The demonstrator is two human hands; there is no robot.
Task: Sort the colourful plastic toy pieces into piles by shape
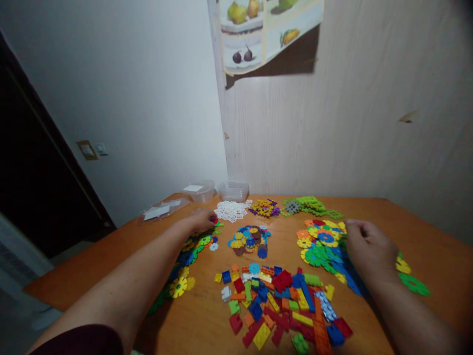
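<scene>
My left hand (201, 220) reaches forward over a heap of flat gear-shaped discs (185, 266) at the table's left, its fingers closed on a small red and purple piece (213, 218). My right hand (369, 249) rests curled over a heap of green, blue and yellow discs (320, 246) at the right; what its fingers hold, if anything, is hidden. Between my arms lies a pile of coloured building bricks (284, 305). A smaller heap of discs (249, 239) sits in the middle.
On the orange wooden table (406, 217) farther back lie white lattice pieces (232, 210), a purple and yellow heap (265, 208) and green pieces (310, 204). Clear plastic tubs (232, 191) and lids (162, 209) stand by the wall. Loose discs (412, 281) lie at right.
</scene>
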